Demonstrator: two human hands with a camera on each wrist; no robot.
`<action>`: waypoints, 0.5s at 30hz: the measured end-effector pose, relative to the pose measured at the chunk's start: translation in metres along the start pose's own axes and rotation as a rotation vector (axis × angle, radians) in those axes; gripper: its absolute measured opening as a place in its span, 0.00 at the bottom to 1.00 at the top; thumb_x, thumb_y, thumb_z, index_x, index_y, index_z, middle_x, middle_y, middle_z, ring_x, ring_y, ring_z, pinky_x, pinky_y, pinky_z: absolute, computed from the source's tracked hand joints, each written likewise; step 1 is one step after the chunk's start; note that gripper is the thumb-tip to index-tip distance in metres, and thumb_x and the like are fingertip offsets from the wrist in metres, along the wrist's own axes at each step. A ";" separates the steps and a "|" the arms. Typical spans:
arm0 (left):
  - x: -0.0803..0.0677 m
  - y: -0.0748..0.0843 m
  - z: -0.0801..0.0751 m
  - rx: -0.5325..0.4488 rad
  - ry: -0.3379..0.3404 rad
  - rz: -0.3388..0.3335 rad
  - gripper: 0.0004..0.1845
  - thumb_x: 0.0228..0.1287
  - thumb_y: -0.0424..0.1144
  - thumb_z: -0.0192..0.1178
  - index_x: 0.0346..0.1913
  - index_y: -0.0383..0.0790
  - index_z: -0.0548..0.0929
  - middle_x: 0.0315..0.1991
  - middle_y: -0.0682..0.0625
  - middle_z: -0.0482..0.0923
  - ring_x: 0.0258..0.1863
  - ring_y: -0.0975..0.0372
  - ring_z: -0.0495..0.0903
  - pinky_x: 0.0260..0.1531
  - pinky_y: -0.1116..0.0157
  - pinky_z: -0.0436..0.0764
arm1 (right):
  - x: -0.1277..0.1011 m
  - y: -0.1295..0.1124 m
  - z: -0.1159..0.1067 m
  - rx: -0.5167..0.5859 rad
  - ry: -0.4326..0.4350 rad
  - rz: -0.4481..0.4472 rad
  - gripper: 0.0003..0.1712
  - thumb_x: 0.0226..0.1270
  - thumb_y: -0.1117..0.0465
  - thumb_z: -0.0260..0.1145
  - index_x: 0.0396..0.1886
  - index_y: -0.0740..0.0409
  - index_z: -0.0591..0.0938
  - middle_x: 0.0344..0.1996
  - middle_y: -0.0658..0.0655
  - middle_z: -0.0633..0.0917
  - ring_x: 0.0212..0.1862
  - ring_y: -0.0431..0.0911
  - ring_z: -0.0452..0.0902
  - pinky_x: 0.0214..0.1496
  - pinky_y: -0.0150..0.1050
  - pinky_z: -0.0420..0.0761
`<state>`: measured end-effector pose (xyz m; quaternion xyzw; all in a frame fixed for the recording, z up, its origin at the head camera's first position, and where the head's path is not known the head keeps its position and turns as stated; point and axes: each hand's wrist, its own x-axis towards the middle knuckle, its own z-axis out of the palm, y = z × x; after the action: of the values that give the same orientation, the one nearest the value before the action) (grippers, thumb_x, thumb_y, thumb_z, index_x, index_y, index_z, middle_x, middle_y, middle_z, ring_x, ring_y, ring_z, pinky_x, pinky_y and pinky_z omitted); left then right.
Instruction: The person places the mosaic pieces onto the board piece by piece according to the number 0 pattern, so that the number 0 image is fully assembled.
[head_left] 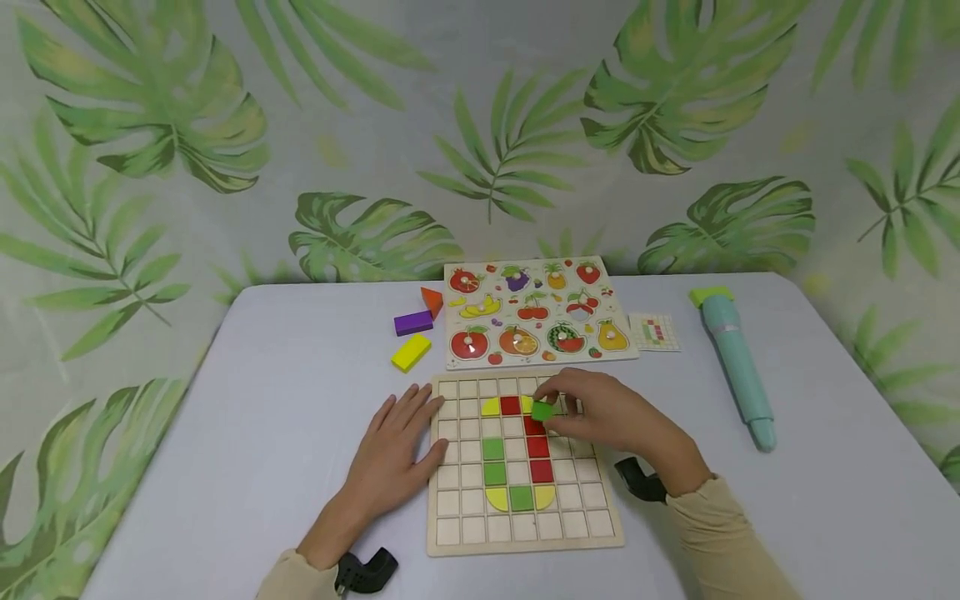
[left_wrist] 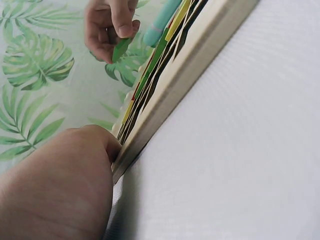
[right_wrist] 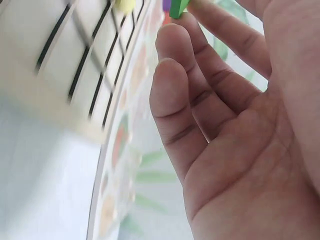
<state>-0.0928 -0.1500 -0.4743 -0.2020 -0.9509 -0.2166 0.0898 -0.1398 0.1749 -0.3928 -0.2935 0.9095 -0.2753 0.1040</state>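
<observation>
A wooden grid board point(head_left: 471, 528) lies in front of me, with red, green and yellow tiles in its cells forming most of a ring. Pinched between thumb and fingers of my right hand point(head_left: 611, 410) is a small green square tile point(head_left: 542, 411), raised above the board's upper right part. The right wrist view shows only one end of that tile at its top edge. My left hand point(head_left: 393, 458) rests flat at the board's left edge, fingers extended, fingertips on the rim. In the left wrist view the board is seen edge-on beside this hand.
Behind the board lies a fruit puzzle point(head_left: 495, 321), with a small pattern card point(head_left: 655, 332) at its right. A purple block point(head_left: 413, 323), a yellow block point(head_left: 411, 353) and an orange triangular block point(head_left: 432, 302) sit left of it. Far right lies a teal hammer-like stick point(head_left: 738, 367).
</observation>
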 end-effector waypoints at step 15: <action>-0.001 0.000 -0.001 0.011 -0.002 0.001 0.32 0.72 0.51 0.60 0.75 0.43 0.72 0.78 0.45 0.65 0.80 0.50 0.59 0.80 0.46 0.55 | 0.026 -0.024 0.044 -0.088 0.024 -0.069 0.14 0.66 0.52 0.75 0.51 0.44 0.88 0.40 0.42 0.84 0.31 0.35 0.70 0.34 0.30 0.74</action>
<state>-0.0920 -0.1511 -0.4735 -0.2022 -0.9520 -0.2113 0.0902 -0.1341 0.1237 -0.4159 -0.3258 0.9112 -0.2421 0.0707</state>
